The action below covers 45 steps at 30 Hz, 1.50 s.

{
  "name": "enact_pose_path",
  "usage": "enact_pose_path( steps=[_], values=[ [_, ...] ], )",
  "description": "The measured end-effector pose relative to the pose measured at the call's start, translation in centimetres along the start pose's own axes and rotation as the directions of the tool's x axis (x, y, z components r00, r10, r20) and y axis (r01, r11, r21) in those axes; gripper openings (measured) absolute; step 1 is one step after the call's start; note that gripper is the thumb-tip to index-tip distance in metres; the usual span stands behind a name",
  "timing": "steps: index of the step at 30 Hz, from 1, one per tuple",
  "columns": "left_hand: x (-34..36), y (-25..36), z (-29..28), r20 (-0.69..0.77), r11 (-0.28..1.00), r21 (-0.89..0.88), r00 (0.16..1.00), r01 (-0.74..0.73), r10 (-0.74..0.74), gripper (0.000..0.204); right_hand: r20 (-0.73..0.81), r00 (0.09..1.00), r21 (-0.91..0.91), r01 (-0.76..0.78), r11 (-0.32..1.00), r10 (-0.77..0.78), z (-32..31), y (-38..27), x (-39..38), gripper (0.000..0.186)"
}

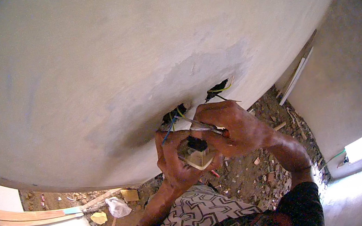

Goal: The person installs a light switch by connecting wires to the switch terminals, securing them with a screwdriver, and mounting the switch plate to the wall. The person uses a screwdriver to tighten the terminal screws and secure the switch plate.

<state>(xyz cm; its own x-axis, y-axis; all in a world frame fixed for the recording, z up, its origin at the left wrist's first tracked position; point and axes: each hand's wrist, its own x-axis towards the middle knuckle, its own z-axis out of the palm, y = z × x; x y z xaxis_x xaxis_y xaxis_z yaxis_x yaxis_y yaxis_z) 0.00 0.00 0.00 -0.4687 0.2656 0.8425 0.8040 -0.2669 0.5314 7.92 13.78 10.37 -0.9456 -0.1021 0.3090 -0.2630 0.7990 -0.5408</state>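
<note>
In front of the pale plastered wall [90,70], my left hand [174,163] is closed around a small cream electrical fitting [199,159] with a dark part on top. My right hand [239,125] is closed on a slim greyish tool [207,128] with a red part [225,133], its exact kind partly hidden by the fingers. Blue, yellow-green and dark wires [174,122] come out of a ragged wall hole [176,113] and run down to my hands. Right of it, a second hole [217,89] has yellow-green and black wires sticking out.
Below lies a rubble-strewn ground [265,175]. At the lower left are a white plastic bag [118,207], yellowish scraps [98,218] and a wooden frame piece [32,213]. A white strip [296,77] leans by the right wall [344,74], where a green wire [335,156] sticks out.
</note>
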Motion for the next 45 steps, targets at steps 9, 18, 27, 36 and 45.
enact_pose_path(
  steps=[9, 18, 27, 36, 45],
  values=[
    [0.7, -1.1, 1.3, -0.092, 0.997, 0.047, 0.993, -0.064, 0.068, 0.069, 0.048, 0.999, 0.056, 0.014, 0.998, -0.017, -1.5, 1.4, -0.4, 0.027],
    [0.3, -1.7, 0.8, -0.059, 0.999, 0.012, 0.997, -0.051, 0.051, 0.067, 0.126, 0.990, 0.077, 0.052, 0.996, -0.061, -1.7, 1.7, -0.4, 0.030],
    [0.3, -1.7, 0.2, 0.041, 0.997, 0.012, 0.997, -0.072, 0.072, 0.067, 0.321, 0.933, 0.002, 0.170, 0.985, -0.161, -3.0, 2.7, 1.3, 0.039],
    [0.9, -1.8, 1.4, -0.052, 0.998, 0.031, 0.997, -0.063, 0.064, 0.063, 0.464, 0.880, -0.120, 0.173, 0.978, -0.099, -4.0, 3.0, 2.2, 0.044],
    [0.5, -1.5, 0.5, 0.035, 1.000, 0.010, 0.999, -0.028, 0.027, 0.064, 0.488, 0.860, -0.192, 0.273, 0.943, -0.149, -4.1, 2.4, 2.4, 0.048]
  ],
)
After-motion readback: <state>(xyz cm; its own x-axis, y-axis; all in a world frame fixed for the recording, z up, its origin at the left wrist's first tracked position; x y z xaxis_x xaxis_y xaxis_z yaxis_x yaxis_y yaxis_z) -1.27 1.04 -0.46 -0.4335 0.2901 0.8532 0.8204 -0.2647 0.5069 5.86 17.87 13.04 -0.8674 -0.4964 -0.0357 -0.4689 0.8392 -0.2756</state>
